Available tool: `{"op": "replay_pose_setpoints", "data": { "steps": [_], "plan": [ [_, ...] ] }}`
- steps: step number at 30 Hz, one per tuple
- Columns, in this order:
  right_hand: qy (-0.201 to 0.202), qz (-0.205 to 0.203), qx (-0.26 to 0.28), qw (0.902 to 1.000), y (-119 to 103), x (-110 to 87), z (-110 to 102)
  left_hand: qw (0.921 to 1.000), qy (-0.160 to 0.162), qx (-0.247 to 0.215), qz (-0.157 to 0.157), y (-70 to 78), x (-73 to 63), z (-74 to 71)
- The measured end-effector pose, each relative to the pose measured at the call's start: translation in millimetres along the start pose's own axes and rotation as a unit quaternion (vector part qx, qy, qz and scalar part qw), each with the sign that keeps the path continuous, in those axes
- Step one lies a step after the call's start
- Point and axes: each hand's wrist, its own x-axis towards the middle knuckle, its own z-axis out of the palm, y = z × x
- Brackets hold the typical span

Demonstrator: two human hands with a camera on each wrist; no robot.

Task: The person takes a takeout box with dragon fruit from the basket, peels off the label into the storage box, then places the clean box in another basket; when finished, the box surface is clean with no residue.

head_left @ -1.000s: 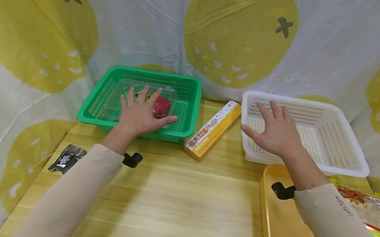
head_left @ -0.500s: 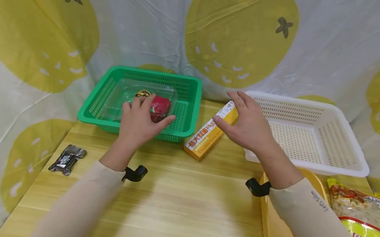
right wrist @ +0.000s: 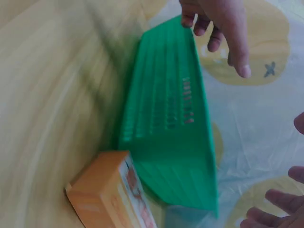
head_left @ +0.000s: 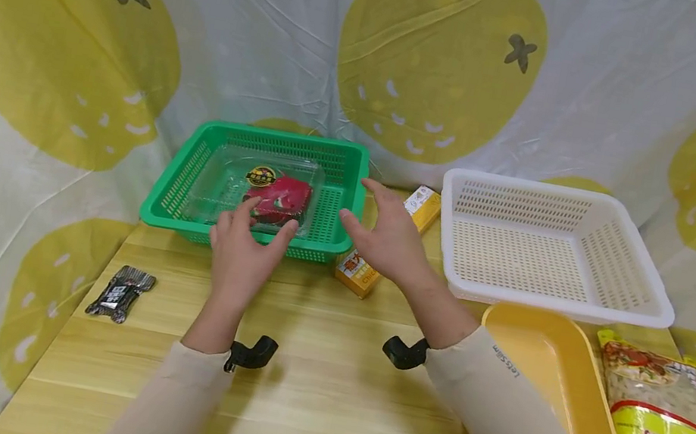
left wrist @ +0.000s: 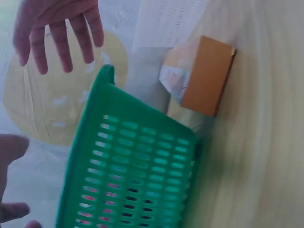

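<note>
My read is that this step is a two-handed pickup of the clear container (head_left: 222, 184) sitting in the green basket (head_left: 170, 223), the one with something red (head_left: 291, 196) showing through it. Left grip (head_left: 243, 253) is over the front rim with thumb and fingers apart, right grip (head_left: 389, 239) is by the right rim, also spread. Neither is holding anything. Wrist views are smeary, so I can't swear the left fingertips aren't brushing the rim or the plastic.

Tips: bring the right one inside the rim first, since there's a gap between container and right wall. Then squeeze both ends evenly and low down; that thin-looking plastic would probably buckle or pop if you pinch the top. Lift straight so it doesn't snag. And watch the yellow box (head_left: 357, 274) on the bench (head_left: 315, 411) under your right wrist, easy to knock.
</note>
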Motion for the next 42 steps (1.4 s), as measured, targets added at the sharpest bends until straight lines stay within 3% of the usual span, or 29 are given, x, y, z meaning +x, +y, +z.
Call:
{"op": "replay_pose_setpoints", "data": {
  "steps": [4,9,17,25,29,35,38,42],
  "plan": [
    [0.010,0.014,0.029,0.9994,-2.9,2.8,21.1,0.9962,0.057,-0.054,-0.038,-11.1,-10.9,9.7],
    [0.015,0.020,0.054,0.9982,-7.2,6.9,41.3,0.9850,0.096,-0.121,-0.077,-25.3,-16.7,17.2],
    [0.004,0.026,0.075,0.9968,-21.1,22.5,65.3,0.9714,0.131,-0.148,-0.131,-41.6,-19.9,25.5],
    [-0.013,0.055,0.166,0.9844,-24.9,52.1,80.3,0.9530,0.155,-0.227,-0.128,-52.0,-6.0,33.2],
    [-0.006,0.067,0.203,0.9769,-22.0,69.1,91.2,0.9498,0.173,-0.231,-0.121,-56.5,-0.8,37.8],
    [-0.007,0.124,0.272,0.9544,-14.0,87.9,102.2,0.9468,0.180,-0.252,-0.089,-58.8,2.6,42.9],
    [-0.016,0.149,0.275,0.9496,-10.7,92.6,103.8,0.9448,0.175,-0.265,-0.081,-59.1,3.8,43.4],
    [-0.040,0.156,0.267,0.9502,-10.2,95.2,105.0,0.9379,0.164,-0.296,-0.076,-61.1,6.1,42.4]
  ]
}}
